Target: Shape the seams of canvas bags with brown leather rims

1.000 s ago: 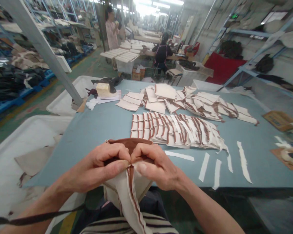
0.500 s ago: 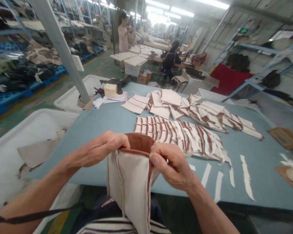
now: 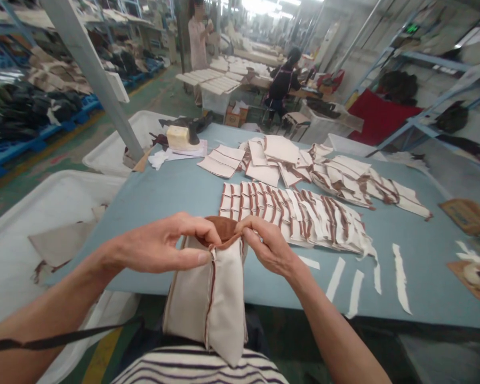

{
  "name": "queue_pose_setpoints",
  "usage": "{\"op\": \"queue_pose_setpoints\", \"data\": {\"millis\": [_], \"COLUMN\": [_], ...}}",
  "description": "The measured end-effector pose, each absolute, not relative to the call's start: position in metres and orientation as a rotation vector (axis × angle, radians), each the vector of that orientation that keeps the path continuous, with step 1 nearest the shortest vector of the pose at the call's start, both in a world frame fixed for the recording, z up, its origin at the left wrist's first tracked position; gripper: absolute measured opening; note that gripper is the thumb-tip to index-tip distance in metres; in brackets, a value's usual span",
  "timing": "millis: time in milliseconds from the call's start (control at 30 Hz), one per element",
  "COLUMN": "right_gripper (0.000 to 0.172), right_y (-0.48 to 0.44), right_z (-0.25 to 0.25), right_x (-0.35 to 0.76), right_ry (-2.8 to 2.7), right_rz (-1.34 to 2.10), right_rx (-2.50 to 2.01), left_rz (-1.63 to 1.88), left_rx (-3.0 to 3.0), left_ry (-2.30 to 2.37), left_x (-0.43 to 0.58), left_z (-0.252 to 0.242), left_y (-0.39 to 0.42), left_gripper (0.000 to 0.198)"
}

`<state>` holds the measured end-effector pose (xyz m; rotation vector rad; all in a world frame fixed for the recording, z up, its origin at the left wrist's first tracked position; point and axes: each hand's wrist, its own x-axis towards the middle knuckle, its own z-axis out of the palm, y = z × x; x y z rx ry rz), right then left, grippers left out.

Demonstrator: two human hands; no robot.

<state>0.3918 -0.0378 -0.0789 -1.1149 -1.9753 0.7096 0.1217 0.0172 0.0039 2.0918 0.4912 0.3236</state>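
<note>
A cream fabric pouch with a brown inside and raised brown-edged seams hangs mouth-up between my hands, in front of my lap. My left hand has its fingers over the near rim into the mouth and its thumb outside, closed on the edge beside a seam. With thumb and fingers, my right hand pinches the rim at its right corner. Just beyond, a row of stacked cream pieces with brown edges lies on the blue-grey table. The pouch's inside is mostly hidden.
Loose cream panels lie farther back, with white strips at right. A yellowish block sits at the far left corner. White bins stand left, near a metal post. Two people are in the background.
The pouch has turned, bringing a seam to the front middle. My left hand has shifted its grip to that seam, and my right hand has moved slightly left and up.
</note>
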Motion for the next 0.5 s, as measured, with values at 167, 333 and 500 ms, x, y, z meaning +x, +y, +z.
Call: {"op": "queue_pose_setpoints", "data": {"millis": [167,333,500], "right_gripper": [0.018,0.023,0.024], "right_y": [-0.045,-0.051,-0.049], "right_z": [-0.055,-0.034,-0.037], "right_x": [0.378,0.356,0.355], "right_ry": [-1.981,-2.002,-1.975], "right_rz": [0.665,0.617,0.749], "right_rx": [-0.958,-0.81,-0.907], "left_rz": [0.288,0.281,0.23], "left_rx": [2.044,2.017,2.031], "left_ry": [0.468,0.51,0.604], "left_x": [0.122,0.122,0.117], "left_z": [0.006,0.007,0.008], "left_y": [0.019,0.02,0.02], "left_gripper": [0.018,0.022,0.027]}}
